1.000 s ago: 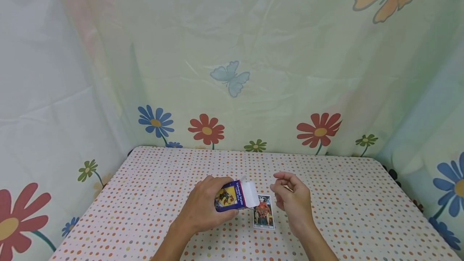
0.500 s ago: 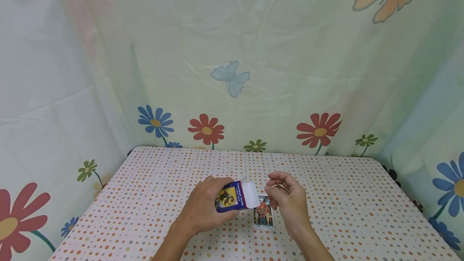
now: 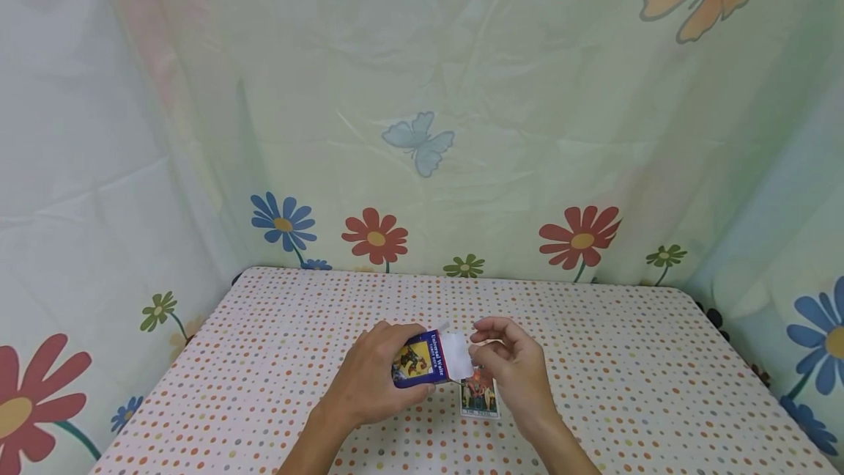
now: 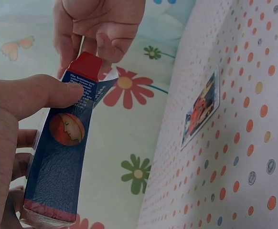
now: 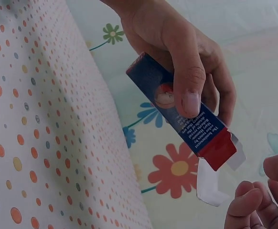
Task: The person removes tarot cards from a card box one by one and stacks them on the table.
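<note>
Left hand (image 3: 369, 372) curls round the blue tarot box (image 3: 414, 365), its thumb (image 4: 50, 90) lying along a narrow side, and holds it tipped above the dotted tabletop (image 3: 297, 328). So the box sits within that hand's grasp, its opened end pointing toward the right hand (image 3: 517, 365), with the white flap (image 3: 459, 355) and red tab (image 5: 219, 151) sticking out. Just beside that flap, the right hand's fingers are loosely bent, thumb apart from them, with nothing visible in their hold. Below it, a Devil card (image 3: 479, 398) lies face up on the tabletop, partly hidden from the head view.
</note>
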The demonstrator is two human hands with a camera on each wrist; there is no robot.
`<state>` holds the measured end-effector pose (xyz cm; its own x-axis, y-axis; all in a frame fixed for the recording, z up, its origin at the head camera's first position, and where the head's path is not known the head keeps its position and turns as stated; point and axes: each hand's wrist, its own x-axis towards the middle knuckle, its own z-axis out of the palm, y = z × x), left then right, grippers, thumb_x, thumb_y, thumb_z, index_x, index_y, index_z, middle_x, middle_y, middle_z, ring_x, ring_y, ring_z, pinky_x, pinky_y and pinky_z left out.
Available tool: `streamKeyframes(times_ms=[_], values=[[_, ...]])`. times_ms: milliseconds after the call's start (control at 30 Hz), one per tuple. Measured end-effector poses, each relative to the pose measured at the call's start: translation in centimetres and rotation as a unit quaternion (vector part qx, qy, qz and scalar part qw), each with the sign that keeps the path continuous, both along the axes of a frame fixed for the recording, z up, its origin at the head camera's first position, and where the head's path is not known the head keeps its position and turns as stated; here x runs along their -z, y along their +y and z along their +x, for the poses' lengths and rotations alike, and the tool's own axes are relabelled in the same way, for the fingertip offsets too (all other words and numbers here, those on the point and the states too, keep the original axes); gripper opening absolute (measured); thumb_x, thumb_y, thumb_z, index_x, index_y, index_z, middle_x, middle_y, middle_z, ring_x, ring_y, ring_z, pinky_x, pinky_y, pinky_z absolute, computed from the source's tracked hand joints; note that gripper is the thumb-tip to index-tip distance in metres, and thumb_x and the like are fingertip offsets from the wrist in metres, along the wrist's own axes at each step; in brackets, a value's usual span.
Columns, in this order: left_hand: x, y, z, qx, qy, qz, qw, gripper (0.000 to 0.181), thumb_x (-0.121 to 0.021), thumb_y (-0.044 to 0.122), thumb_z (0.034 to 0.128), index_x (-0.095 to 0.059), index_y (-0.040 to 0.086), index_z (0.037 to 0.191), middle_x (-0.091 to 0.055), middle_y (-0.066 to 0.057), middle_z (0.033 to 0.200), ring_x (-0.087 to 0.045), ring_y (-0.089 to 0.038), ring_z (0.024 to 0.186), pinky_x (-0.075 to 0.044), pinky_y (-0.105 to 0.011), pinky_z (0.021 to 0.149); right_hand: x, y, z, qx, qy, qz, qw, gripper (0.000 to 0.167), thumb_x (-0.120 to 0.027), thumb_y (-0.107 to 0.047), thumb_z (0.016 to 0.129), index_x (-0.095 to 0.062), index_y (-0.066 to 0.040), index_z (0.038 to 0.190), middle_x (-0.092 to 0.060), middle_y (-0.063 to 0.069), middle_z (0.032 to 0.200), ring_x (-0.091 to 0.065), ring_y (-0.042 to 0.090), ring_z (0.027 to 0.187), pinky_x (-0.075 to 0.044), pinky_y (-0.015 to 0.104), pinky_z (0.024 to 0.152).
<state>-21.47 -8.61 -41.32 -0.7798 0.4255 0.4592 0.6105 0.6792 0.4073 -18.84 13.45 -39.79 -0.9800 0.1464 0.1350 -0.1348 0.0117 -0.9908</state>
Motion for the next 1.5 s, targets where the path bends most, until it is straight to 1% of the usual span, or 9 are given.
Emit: streamKeyframes(times_ms=[200, 267, 367, 700, 900, 1133, 1333, 1500], values=[[0.0, 0.0, 0.0, 0.003, 0.005, 0.002, 1.0, 0.07, -0.086, 0.048, 0.0721, -0.063, 0.023, 0.133, -0.066, 0.013, 0.108, -0.051, -0.004, 0.09, -0.049, -0.025, 0.075, 0.3, -0.5, 0.1, -0.026, -0.013, 0.003, 0.9996, 0.032, -0.063, 0.008, 0.087, -0.061, 0.0, 0.118, -0.061, 0.017, 0.107, -0.062, 0.018, 0.074, -0.053, 0.03, 0.053], [-0.1, 0.0, 0.0, 0.004, 0.008, 0.003, 1.0, 0.07, -0.086, 0.048, 0.0719, -0.063, 0.023, 0.133, -0.066, 0.013, 0.108, -0.051, -0.004, 0.09, -0.049, -0.025, 0.076, 0.3, -0.5, 0.1, -0.03, -0.013, 0.006, 0.9995, 0.032, -0.061, 0.009, 0.087, -0.061, -0.001, 0.118, -0.061, 0.017, 0.107, -0.062, 0.018, 0.074, -0.052, 0.03, 0.052], [-0.1, 0.0, 0.1, 0.006, 0.01, 0.003, 0.9999, 0.07, -0.086, 0.048, 0.0717, -0.063, 0.023, 0.133, -0.066, 0.013, 0.108, -0.051, -0.004, 0.09, -0.049, -0.025, 0.076, 0.4, -0.6, 0.2, -0.031, -0.012, 0.006, 0.9994, 0.032, -0.061, 0.009, 0.087, -0.062, -0.001, 0.118, -0.061, 0.017, 0.107, -0.061, 0.018, 0.073, -0.052, 0.03, 0.052], [-0.1, 0.1, 0.0, 0.009, 0.005, 0.005, 0.9999, 0.069, -0.087, 0.047, 0.0712, -0.063, 0.022, 0.132, -0.066, 0.014, 0.107, -0.051, -0.004, 0.089, -0.048, -0.026, 0.076, 0.6, -0.9, 0.2, -0.04, -0.018, -0.004, 0.999, 0.035, -0.062, 0.009, 0.084, -0.061, -0.001, 0.118, -0.061, 0.018, 0.106, -0.058, 0.016, 0.07, -0.048, 0.024, 0.052], [-0.1, 0.1, 0.1, 0.009, 0.006, 0.007, 0.9999, 0.068, -0.087, 0.047, 0.0714, -0.063, 0.023, 0.131, -0.065, 0.015, 0.106, -0.051, -0.003, 0.089, -0.047, -0.027, 0.076, 0.6, -1.0, 0.3, -0.047, -0.021, -0.002, 0.9987, 0.036, -0.066, 0.006, 0.085, -0.06, -0.002, 0.12, -0.061, 0.017, 0.105, -0.059, 0.02, 0.069, -0.046, 0.024, 0.052], [-0.1, 0.1, 0.1, 0.011, 0.005, 0.009, 0.9999, 0.068, -0.086, 0.047, 0.0723, -0.063, 0.023, 0.131, -0.065, 0.015, 0.106, -0.05, -0.003, 0.089, -0.047, -0.028, 0.077, 0.9, -1.2, 0.3, -0.053, -0.024, -0.004, 0.9983, 0.035, -0.067, 0.003, 0.087, -0.06, -0.001, 0.121, -0.061, 0.016, 0.105, -0.058, 0.018, 0.069, -0.046, 0.025, 0.052], [0.0, 0.1, 0.0, 0.018, 0.004, 0.013, 0.9997, 0.067, -0.087, 0.046, 0.0725, -0.063, 0.022, 0.131, -0.065, 0.015, 0.107, -0.05, -0.004, 0.089, -0.048, -0.026, 0.076, 1.2, -1.4, 0.2, -0.059, -0.026, -0.002, 0.9979, 0.035, -0.068, 0.003, 0.086, -0.061, 0.0, 0.12, -0.061, 0.015, 0.103, -0.06, 0.019, 0.07, -0.046, 0.026, 0.051], [0.1, 0.1, 0.0, 0.025, 0.002, 0.022, 0.9994, 0.066, -0.087, 0.044, 0.0728, -0.063, 0.021, 0.13, -0.065, 0.014, 0.107, -0.05, -0.004, 0.089, -0.048, -0.024, 0.075, 1.2, -1.6, 0.3, -0.057, -0.029, 0.0, 0.9979, 0.033, -0.07, 0.001, 0.088, -0.062, -0.001, 0.119, -0.061, 0.014, 0.102, -0.06, 0.018, 0.07, -0.045, 0.025, 0.05]])
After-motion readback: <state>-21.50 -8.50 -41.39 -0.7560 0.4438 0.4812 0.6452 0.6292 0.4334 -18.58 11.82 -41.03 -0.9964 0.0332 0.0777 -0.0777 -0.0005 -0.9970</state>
